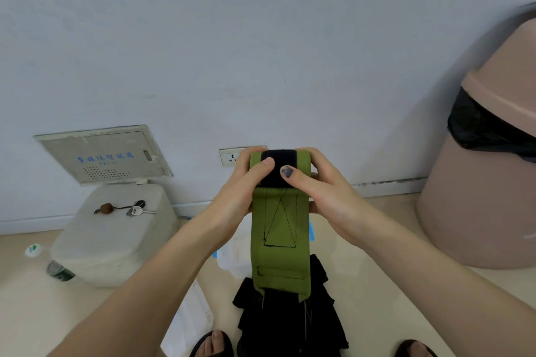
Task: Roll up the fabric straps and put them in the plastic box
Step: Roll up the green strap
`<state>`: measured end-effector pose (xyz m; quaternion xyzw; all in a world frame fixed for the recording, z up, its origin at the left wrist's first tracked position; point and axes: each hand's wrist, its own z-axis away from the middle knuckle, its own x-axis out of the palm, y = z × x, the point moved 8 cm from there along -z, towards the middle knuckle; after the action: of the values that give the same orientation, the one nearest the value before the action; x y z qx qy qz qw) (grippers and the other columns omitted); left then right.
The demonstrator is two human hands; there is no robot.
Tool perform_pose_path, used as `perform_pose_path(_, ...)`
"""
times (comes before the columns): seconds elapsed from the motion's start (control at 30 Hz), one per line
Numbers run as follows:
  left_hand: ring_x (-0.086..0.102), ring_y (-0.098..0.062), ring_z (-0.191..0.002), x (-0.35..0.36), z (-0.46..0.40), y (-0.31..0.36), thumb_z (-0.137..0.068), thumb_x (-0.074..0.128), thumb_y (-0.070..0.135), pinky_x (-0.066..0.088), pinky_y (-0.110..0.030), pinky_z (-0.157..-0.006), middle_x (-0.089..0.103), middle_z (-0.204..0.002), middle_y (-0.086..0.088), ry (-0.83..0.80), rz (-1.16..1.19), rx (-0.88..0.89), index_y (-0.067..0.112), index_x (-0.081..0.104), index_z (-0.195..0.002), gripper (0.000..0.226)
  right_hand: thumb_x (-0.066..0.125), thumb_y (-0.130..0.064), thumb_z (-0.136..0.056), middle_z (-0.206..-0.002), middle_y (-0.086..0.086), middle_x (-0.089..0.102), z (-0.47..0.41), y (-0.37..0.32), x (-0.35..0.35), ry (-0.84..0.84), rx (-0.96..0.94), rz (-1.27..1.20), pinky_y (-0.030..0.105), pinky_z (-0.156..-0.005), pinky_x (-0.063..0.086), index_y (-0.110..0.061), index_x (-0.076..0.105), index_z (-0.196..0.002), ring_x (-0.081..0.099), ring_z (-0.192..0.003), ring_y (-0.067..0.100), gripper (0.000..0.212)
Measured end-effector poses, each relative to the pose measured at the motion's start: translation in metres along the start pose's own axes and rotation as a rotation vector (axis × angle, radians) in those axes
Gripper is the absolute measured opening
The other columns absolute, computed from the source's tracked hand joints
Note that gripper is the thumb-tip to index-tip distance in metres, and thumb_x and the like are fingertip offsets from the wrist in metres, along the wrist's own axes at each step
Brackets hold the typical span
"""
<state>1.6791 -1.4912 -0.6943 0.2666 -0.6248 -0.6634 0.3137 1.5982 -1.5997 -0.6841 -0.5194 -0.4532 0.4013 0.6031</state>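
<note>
I hold a green fabric strap up in front of me, its top wound into a roll with a black patch facing me. My left hand grips the roll's left side, thumb pressed on the black patch. My right hand grips the right side, thumb also on the patch. The loose tail hangs down with black stitching on it. Below it lies a heap of black straps on the floor. A clear plastic box with blue clips shows partly behind the hanging strap.
A white foam box with keys on it stands at the left, a bottle beside it. A large pink bin with a black liner fills the right. The wall with a socket is close ahead. My sandalled feet are at the bottom.
</note>
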Motion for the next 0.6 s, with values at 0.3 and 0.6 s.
perform_pose_path(0.3, 0.067, -0.011, -0.095, 0.005, 0.007, 0.014, -0.101, 0.056, 0.024, 0.057, -0.041, -0.087, 0.068, -0.100, 0.009, -0.060, -0.113, 0.163, 0.037, 0.051, -0.117, 0.021, 0.058, -0.054, -0.098, -0.113, -0.003, 0.075, -0.001, 0.007, 0.000, -0.008, 0.117, -0.011, 0.038, -0.079, 0.063, -0.028, 0.061, -0.124, 0.077, -0.098, 0.017, 0.037)
perform_pose_path(0.6, 0.071, -0.010, -0.098, 0.003, 0.002, 0.005, -0.086, 0.057, 0.037, 0.055, -0.047, -0.095, 0.072, -0.099, 0.017, -0.054, -0.076, 0.074, 0.048, 0.053, -0.111, 0.027, 0.067, -0.028, -0.099, -0.093, 0.002, 0.069, -0.004, -0.005, -0.006, 0.067, -0.097, 0.007, 0.040, -0.087, 0.062, -0.018, 0.063, -0.114, 0.072, -0.098, 0.020, 0.018)
